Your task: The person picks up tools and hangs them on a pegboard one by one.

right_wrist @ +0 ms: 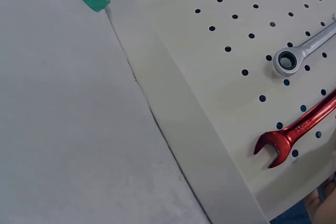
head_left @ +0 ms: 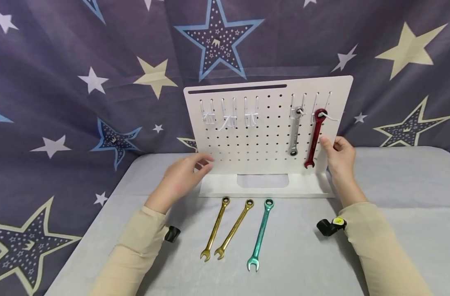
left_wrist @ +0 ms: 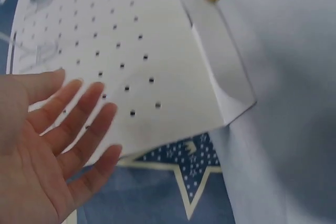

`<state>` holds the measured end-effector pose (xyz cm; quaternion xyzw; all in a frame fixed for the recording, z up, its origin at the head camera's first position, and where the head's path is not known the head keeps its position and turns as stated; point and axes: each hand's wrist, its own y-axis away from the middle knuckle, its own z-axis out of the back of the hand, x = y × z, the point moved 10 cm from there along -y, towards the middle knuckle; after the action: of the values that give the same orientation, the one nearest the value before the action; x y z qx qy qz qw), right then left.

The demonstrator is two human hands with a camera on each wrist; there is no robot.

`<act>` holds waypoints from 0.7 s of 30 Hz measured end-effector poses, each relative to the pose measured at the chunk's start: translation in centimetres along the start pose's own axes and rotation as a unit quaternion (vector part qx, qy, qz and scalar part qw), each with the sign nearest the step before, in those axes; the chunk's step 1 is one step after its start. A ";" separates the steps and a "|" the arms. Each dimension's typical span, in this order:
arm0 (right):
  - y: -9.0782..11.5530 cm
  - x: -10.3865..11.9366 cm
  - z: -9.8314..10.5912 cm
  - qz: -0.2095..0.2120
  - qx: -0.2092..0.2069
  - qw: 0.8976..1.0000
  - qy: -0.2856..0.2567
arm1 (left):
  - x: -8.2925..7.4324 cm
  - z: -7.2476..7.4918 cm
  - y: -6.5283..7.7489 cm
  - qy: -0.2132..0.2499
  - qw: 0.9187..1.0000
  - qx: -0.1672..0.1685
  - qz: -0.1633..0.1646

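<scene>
A white pegboard (head_left: pixel 247 148) stands on its base with a silver wrench (head_left: pixel 295 131) and a red wrench (head_left: pixel 315 137) hanging on hooks at its right. My right hand (head_left: pixel 341 162) grips the board's right edge, thumb in front and fingers partly hidden behind. At the lower left edge is my left hand (head_left: pixel 184 174), its fingers spread and relaxed in the left wrist view; whether they touch the board I cannot tell. Two gold wrenches, a left one (head_left: pixel 215 230) and a right one (head_left: pixel 234 230), lie before the base beside a green wrench (head_left: pixel 260 235).
Three white hooks, the left one (head_left: pixel 208 117), the middle one (head_left: pixel 230 119) and the right one (head_left: pixel 251 118), hang on the board without wrenches. A grey cloth (head_left: pixel 291 255) covers the table. Behind the board hangs a star-patterned curtain (head_left: pixel 136 37).
</scene>
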<state>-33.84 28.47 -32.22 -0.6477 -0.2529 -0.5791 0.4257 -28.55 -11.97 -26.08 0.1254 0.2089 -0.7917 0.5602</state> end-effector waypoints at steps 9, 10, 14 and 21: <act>-0.4 0.0 0.0 -0.005 0.005 1.000 -0.005 | -3.7 -5.5 1.5 0.155 0.975 0.142 -0.066; -0.4 0.1 0.0 -0.004 0.004 1.000 -0.007 | -4.1 -6.0 1.8 0.167 0.971 0.156 -0.069; -0.3 0.1 0.1 0.005 -0.001 1.000 -0.005 | -5.3 -8.1 2.7 0.228 0.950 0.203 -0.064; 0.0 0.0 0.0 0.006 0.000 1.000 -0.006 | -6.9 -11.6 4.1 0.286 0.921 0.262 -0.037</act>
<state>-33.80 28.47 -32.22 -0.6530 -0.2517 -0.5725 0.4271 -22.80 -1.92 -34.12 0.4809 0.1495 -0.7687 0.3942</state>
